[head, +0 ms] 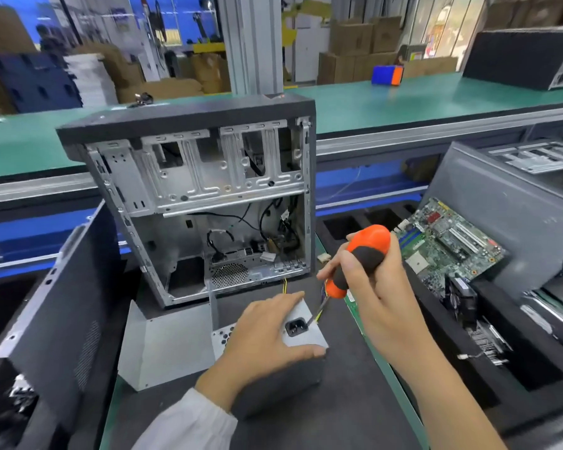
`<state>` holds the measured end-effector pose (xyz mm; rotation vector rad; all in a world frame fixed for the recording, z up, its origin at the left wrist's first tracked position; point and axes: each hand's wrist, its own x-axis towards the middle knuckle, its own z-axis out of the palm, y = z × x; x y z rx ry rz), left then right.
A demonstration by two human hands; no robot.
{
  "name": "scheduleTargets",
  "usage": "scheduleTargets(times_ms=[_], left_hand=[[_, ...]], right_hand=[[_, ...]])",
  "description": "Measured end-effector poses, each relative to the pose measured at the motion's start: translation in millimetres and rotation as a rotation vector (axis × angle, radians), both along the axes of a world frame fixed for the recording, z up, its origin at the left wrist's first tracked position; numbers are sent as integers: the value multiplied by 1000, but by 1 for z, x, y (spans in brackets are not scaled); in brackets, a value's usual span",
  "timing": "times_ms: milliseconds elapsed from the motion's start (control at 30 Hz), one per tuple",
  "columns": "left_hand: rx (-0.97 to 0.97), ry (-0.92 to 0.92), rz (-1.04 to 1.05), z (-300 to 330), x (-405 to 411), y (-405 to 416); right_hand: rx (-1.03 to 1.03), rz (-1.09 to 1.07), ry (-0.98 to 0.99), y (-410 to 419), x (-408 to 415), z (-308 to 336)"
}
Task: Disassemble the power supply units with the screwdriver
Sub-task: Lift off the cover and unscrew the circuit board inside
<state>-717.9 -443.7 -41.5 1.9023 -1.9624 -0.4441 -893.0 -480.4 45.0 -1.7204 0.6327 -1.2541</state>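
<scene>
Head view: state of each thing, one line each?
power supply unit: on the mat, held down
left hand: resting on the unit
right hand: gripping the screwdriver
screwdriver: tip at the unit's socket face
computer case: upright, side open
motherboard: out, lying tilted

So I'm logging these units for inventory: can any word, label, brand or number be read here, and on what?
No text can be read.
Green motherboard: its markings are too small and blurred.
Small white tag inside the open grey computer case: blurred.
Silver power supply unit under the left hand: no label shows.
Orange-and-black screwdriver: no brand shows.
</scene>
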Motion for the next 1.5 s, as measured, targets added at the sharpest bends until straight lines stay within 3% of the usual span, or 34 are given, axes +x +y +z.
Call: scheduleTargets(times_ms=[500,800,1133,1300,1500], left_hand=[[-68,-6,-36,4,-10,9],[-62,-14,-30,3,-11,9],[-71,-8,-31,0,-10,9],[-95,-7,-37,1,-12,10],[-106,-12,-27,0,-12,11]], right_hand=[[-8,20,-54,5,-5,-1],[-50,-2,11,1,-6,1],[-167,-106,297,-16,16,17],[-316,-203,346,-18,25,21],[-352,-191,359,-20,18,28]])
